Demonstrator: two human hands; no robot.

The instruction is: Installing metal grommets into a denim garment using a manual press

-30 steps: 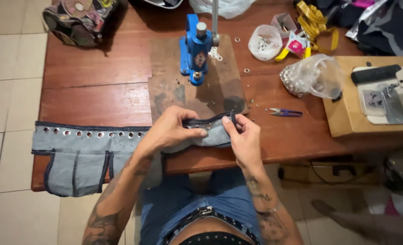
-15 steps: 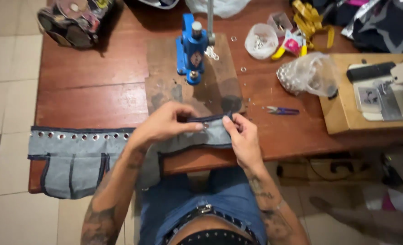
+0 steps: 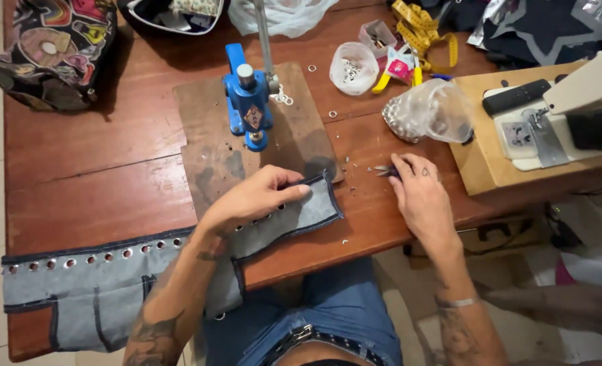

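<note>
since half a second ago the right hand (image 3: 419, 196) has left the denim and gone out to its own side, where its fingertips now rest on a small purple-handled tool (image 3: 385, 171) lying on the wooden table (image 3: 77, 176); whether the fingers have closed on it or only touch it, i cannot tell. the left hand (image 3: 253, 198) has stayed put, lying flat with loose, unclenched fingers on the denim strip (image 3: 294, 213), pinning its end to the table edge just below the scarred wooden board (image 3: 294, 129).

progress, judging by the cloth: to the outer side of the left hand, the long stretch of strip hanging off the table edge already carries a row of metal eyelets (image 3: 121, 254). under and just ahead of the left fingers the strip shows a few small round marks, too small to tell whether they are bare holes or set eyelets. the short end beyond the fingertips looks plain, so it seems most of the strip is done and only this last bit remains.

the blue hand press (image 3: 248, 102) stands on the board straight ahead of the left hand, with nothing under it. loose rings (image 3: 332, 114) and a clear bag of fittings (image 3: 426, 112) lie ahead of the right hand.
</note>
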